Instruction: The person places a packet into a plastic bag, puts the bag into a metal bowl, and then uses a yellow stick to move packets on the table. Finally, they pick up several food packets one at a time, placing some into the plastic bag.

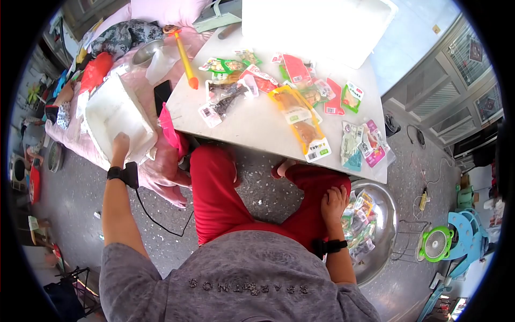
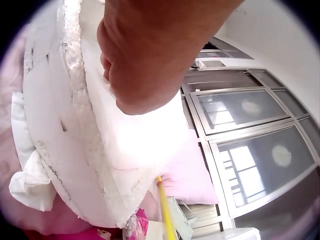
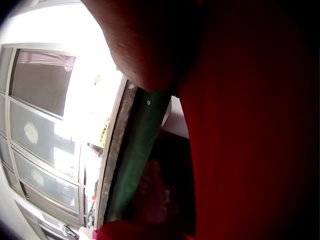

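My left hand [image 1: 120,144] reaches over the near side of a white foam box [image 1: 112,110] on the pink bedding. In the left wrist view the back of that hand [image 2: 145,65] hides most of its fingers, and I cannot tell whether they hold anything. The box's crumbly rim [image 2: 75,65] runs beside it. My right hand [image 1: 335,203] rests on the red-trousered knee, its fingers extended and holding nothing. Beside that knee a steel basin [image 1: 389,214] on the floor holds several packaged snacks [image 1: 360,220].
More snack packets [image 1: 295,102] lie scattered over the white table [image 1: 241,126], with a large white foam box [image 1: 316,27] at its back. A black phone [image 1: 162,94], a pink bag [image 1: 167,126] and a yellow stick [image 1: 184,59] lie by the left table edge. A green fan [image 1: 435,243] stands right.
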The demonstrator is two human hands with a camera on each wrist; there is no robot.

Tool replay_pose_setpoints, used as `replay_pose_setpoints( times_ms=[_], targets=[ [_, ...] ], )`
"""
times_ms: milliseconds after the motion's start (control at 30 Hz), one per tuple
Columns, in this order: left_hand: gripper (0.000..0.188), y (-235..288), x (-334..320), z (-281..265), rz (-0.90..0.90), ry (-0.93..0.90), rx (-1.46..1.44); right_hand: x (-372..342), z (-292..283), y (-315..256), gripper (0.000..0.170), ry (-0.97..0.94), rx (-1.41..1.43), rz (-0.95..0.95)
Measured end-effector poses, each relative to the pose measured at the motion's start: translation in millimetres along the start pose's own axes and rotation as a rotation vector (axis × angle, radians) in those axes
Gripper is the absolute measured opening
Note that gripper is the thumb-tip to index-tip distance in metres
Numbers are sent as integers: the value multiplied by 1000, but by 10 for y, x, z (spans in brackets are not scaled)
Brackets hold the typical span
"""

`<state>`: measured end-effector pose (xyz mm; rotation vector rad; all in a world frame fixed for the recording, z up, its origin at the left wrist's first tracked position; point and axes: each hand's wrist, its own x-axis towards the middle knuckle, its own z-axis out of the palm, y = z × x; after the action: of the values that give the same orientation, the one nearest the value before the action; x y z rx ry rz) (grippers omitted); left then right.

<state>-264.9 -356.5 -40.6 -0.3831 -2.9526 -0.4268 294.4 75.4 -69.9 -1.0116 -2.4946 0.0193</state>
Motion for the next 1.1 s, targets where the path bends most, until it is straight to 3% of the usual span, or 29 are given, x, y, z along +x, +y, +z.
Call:
replay_pose_setpoints(
  times_ms=[100, 200, 300, 400, 533, 633, 700, 800, 867, 1000, 1100],
  targets=[
    [26, 52, 22, -73, -65, 85, -100, -13, 30, 35, 15, 13, 16, -2],
    [22, 187, -38, -144, -5, 208, -155, -20, 40, 56, 15, 23, 43, 6],
    [20, 469, -173, -277, -44, 325, -375, -27, 22, 78, 15, 59, 72, -14],
    [20, 920, -448, -551, 6, 266, -486, 33, -4, 99, 15, 99, 300, -70],
    [14, 1434, -775, -581, 232, 236, -614, 164, -134, -192, 12, 131, 584, -67],
    [10, 1898, -1091, -467, 418, 166, -641, 325, -237, -493, 9, -63, 790, 49],
    [8, 2354, -1427, -572, 370, 29, -685, 462, -259, -678, 10, -175, 942, 44],
    [9, 2692, -1681, -361, 559, 12, -641, 661, -238, -990, 10, -284, 1113, 10],
    [8, 2878, -1819, -195, 668, -9, -698, 713, 8, -1102, 14, -459, 1327, 116],
    [9, 3106, -2008, 9, 652, -121, -668, 908, -174, -1457, 22, -731, 1487, 378],
    [12, 3283, -2114, 132, 603, -218, -737, 920, 14, -1694, 25, -711, 1666, 497]
  ],
)
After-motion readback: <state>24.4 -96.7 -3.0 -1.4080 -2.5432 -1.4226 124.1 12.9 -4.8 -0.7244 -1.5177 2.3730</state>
